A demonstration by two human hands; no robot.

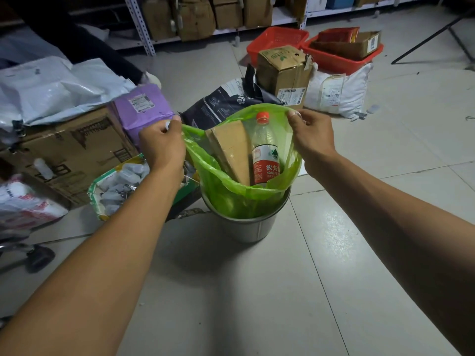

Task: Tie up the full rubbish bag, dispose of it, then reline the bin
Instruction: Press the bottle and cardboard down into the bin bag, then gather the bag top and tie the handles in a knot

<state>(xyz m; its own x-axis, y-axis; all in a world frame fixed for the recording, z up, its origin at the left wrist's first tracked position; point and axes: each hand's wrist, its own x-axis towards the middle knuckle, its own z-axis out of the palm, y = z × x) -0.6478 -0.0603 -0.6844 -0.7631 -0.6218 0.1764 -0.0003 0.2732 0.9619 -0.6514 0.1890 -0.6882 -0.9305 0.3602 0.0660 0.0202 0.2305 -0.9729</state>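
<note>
Our left hand [160,143] has its fingers curled round the left edge of the green rubbish bag [232,199], pinching the film just above and outside the bin's rim. We hold it there, we judge, to draw the mouth up and free of the bin [248,227] so there is slack enough to knot. Between our two sets of fingers the bag hangs open, its lower part still seated in the metal bin on the floor. Inside it, below fingertip level, a brown cardboard box [228,152] leans upright, and just right of it stands a plastic bottle [264,150] with a red cap and label. Our right hand [309,136] pinches the far right edge of the bag, thumb on top, lifting that side higher than the left.

The fingertips of both hands are tucked behind the film or the knuckles, so we cannot tell how much plastic each holds. The bag's bottom is hidden in the bin, and whatever lies under the box and bottle cannot be made out.
</note>
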